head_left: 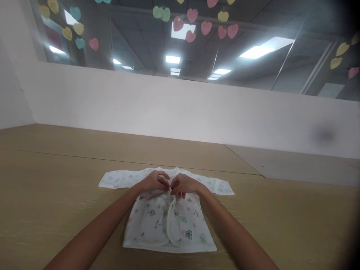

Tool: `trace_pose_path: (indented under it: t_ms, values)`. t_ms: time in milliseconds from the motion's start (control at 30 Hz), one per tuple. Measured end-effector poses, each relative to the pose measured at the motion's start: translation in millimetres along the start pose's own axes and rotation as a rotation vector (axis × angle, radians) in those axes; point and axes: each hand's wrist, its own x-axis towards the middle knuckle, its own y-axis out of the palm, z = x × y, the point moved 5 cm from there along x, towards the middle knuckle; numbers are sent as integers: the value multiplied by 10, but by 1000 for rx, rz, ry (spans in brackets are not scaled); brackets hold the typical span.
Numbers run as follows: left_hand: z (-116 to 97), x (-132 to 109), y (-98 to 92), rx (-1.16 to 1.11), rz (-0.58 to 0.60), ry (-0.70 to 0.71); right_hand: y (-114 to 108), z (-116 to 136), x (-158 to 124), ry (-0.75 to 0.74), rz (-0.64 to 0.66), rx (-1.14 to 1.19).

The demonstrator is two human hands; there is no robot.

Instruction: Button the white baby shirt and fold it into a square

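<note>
A small white baby shirt (149, 221) with green and pink animal prints lies face up on the wooden table, its sleeves spread to both sides. My left hand (155, 180) pinches the front edge of the shirt near the upper chest. Close beside it, my right hand (184, 184) pinches the opposite front edge, fingertips almost meeting those of the left. Below the hands the two front edges overlap at the top and curve apart toward the hem. Whatever fastener may lie between the fingertips is hidden.
The wooden table (70, 187) extends to a white wall (168, 108) at the back, with a seam across it. A grey panel (303, 167) adjoins at the right. Above the wall, a glass window (140, 45) carries several heart-shaped paper notes (206, 27).
</note>
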Motion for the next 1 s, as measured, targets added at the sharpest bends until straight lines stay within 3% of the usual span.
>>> trace_pose_path:
  t_ms: [567,1000]
  values:
    - [-57,-31,27,16,23,-75,21,10,-26,42,19,143]
    - [14,-29,35,-114,-3,-95,93,-77,109,14,-174,85]
